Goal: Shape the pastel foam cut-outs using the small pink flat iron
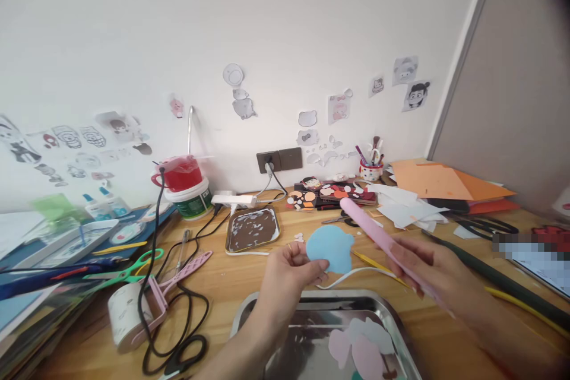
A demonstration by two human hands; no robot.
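My left hand (296, 276) pinches a light blue cut-out (330, 249) by its lower left edge, thumb in front. It is a flat, rounded shape with a small bump at the upper right. My right hand (427, 267) is closed around a long pink stick with a rounded tip (363, 219); its exact kind is unclear. The stick tilts up to the left, its tip apart from the cut-out. Below both hands lies a shiny metal tray (307, 353) with pink and pale grey cut-outs (363, 347) on its right side.
At left lie green-handled scissors (142, 264), a pink-handled lint roller (131, 314) and black cables (189, 309). A brown-coated tray (253, 230) sits behind my left hand. Orange paper sheets (431, 181) and white scraps (403, 205) are at the back right. A phone (541, 264) lies far right.
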